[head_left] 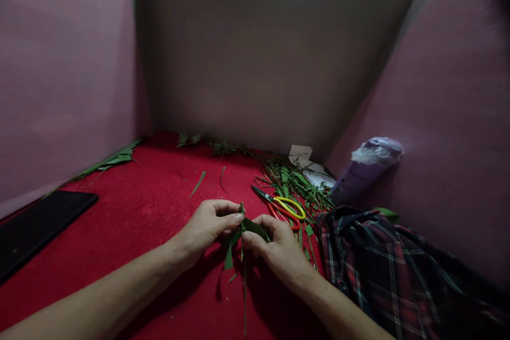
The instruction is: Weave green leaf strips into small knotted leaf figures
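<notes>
Between my two hands is a small green bundle of leaf strips (230, 253), held upright above the red cloth. My left hand (211, 226) pinches it near the top, thumb and fingers closed. From the other side my right hand (277, 244) grips it just below, and a wide green blade passes between its thumb and fingers. A long thin stem (245, 292) hangs down from the bundle towards the bottom edge. Just beyond my right hand lie scissors (281, 207) with one yellow and one red handle, their dark blades pointing away to the left.
Cut green leaves and stems (295, 183) heap at the back right beside white paper pieces (300, 155). A purple roll in clear plastic (358, 170) leans on the right wall. Plaid cloth (370, 255) lies right; a black flat slab (43, 226) lies left. Leaves (119, 158) line the left wall.
</notes>
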Motion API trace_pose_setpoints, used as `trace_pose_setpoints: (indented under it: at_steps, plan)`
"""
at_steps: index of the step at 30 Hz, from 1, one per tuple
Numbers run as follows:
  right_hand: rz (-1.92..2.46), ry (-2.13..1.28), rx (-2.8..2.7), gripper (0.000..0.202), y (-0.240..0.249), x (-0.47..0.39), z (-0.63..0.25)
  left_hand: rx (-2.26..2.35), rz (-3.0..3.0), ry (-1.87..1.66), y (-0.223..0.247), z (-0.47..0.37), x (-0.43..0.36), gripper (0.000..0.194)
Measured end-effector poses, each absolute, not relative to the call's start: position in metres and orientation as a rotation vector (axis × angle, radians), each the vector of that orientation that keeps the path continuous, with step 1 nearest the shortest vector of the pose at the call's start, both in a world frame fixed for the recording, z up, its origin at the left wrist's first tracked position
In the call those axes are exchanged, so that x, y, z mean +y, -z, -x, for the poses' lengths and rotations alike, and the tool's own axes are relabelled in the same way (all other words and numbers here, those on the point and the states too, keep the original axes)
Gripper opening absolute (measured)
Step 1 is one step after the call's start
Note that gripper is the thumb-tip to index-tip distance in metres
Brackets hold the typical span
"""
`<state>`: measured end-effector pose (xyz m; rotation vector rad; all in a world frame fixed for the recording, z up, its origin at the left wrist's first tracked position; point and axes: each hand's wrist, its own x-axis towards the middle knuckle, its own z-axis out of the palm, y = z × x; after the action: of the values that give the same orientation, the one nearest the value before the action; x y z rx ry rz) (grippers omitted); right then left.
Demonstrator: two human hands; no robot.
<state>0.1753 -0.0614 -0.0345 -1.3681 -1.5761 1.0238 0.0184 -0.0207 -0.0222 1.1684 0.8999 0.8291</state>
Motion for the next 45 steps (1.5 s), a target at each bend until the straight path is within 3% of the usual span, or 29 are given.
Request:
trace_pose_setpoints:
  at_steps: [9,25,34,45]
  plan:
    - [1.258,-1.213,-1.457,0.015,0.032,-0.058,-0.176,0.849,-1.149,-0.794,0.024,-0.018,-0.022,0.027]
    - [1.315,-1.182,-1.39,0.018,0.036,-0.057,-0.174,0.805,-1.106,-0.863,0.025,-0.021,-0.025,0.034]
    - [1.323,-1.028,-1.524,0.015,0.046,-0.056,-0.175,0.89,-1.178,-0.9,0.021,-0.028,-0.029,0.02]
    - [1.166,-1.287,-1.296,0.027,0.044,-0.055,-0.173,0.812,-1.057,-0.894,0.022,-0.025,-0.028,0.028]
